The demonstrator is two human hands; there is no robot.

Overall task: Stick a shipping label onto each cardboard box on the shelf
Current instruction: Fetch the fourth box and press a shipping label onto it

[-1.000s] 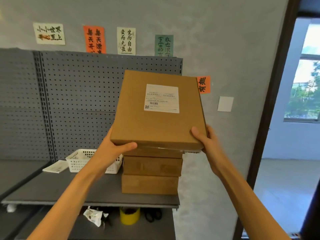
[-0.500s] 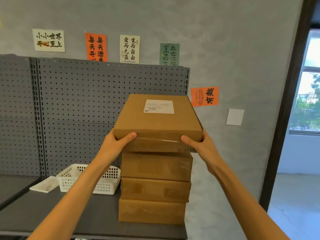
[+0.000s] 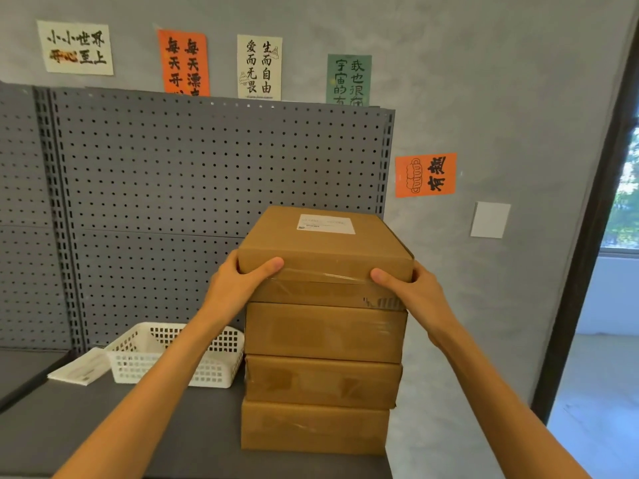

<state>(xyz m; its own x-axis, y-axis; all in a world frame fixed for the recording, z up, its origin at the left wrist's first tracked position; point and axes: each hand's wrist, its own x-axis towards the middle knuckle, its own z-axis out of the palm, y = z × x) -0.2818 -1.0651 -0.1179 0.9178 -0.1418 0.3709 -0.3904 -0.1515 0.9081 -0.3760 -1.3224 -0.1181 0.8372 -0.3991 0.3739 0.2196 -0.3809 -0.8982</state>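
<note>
Head view: both hands' grip holds the labelled top box [image 3: 325, 250] over a grey shelf [image 3: 103, 420] against a pegboard [image 3: 207, 167]

Wall [image 3: 484, 81]: grey plaster, paper posters [image 3: 259, 67] upper left.
Pegboard [image 3: 207, 167]: grey, centre left.
Window [image 3: 626, 188]: daylight, right edge.

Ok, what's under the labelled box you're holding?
Three more cardboard boxes are stacked beneath the labelled box, on the shelf. Their tops are covered, so labels there can't be seen.
</note>
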